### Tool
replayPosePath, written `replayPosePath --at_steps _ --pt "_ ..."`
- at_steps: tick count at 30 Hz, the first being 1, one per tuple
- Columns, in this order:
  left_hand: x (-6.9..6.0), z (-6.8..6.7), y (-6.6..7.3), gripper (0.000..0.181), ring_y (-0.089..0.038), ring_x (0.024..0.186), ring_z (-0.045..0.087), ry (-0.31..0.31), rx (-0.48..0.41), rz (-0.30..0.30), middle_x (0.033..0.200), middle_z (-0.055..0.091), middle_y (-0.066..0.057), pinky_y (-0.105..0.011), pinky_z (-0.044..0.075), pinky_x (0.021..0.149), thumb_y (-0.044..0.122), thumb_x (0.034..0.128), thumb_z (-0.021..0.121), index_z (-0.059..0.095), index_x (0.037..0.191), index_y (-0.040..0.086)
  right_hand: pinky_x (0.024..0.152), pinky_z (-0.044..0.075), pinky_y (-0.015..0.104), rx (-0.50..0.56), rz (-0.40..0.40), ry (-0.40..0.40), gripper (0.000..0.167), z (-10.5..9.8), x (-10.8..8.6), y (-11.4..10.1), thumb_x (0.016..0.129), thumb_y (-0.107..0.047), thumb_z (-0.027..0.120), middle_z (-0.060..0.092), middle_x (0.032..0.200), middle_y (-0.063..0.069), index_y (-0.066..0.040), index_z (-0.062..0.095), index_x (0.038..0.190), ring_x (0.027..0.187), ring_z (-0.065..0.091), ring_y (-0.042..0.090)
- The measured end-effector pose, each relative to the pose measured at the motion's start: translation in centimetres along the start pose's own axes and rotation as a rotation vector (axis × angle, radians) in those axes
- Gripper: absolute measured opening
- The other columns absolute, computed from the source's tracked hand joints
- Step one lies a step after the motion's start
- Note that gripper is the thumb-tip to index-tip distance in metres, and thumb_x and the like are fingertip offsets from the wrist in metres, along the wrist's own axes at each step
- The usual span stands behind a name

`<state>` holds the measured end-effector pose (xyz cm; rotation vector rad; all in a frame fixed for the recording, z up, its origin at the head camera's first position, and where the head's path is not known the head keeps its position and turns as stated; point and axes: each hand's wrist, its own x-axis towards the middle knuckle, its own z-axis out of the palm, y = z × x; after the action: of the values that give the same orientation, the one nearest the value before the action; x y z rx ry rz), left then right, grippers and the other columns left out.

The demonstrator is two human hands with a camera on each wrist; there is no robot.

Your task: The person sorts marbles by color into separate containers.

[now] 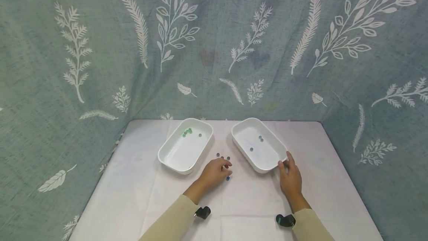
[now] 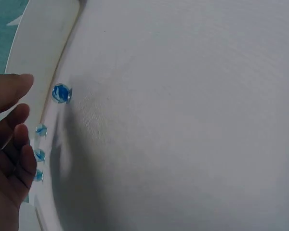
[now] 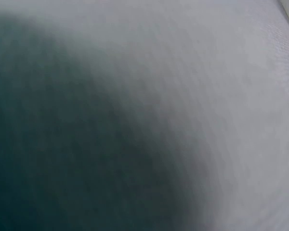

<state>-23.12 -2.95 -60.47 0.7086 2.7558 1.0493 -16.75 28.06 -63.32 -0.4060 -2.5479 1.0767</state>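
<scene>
My left hand is low over the table between two white trays, fingers loosely bent and nothing held. Beside its thumb lies a blue marble; the left wrist view shows this blue marble apart from the fingertips. Past the fingers, more blue marbles rest on the cloth, one partly covered by the hand. My right hand holds the near right corner of the right tray, thumb and fingers on either side. Three bluish marbles are inside that tray. The right wrist view is mostly dark blur and cloth.
The left white tray contains several green marbles toward its far end. White cloth covers the table. A green leaf-patterned curtain stands behind the table and along both sides.
</scene>
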Motion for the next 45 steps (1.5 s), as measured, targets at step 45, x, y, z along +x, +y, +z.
replayPosePath --at_steps 45 --pt "-1.9 0.5 0.2 0.012 -0.009 0.091 0.062 -0.047 0.086 -0.019 0.093 0.065 0.013 -0.031 0.052 0.081 0.023 0.0855 0.074 0.073 0.097 0.021 0.108 0.027 0.060 0.020 0.081 -0.136 0.072 -0.9 0.4 -0.3 0.100 -0.056 0.040 0.049 0.138 0.025 -0.021 0.014 0.157 0.132 0.039 0.043"
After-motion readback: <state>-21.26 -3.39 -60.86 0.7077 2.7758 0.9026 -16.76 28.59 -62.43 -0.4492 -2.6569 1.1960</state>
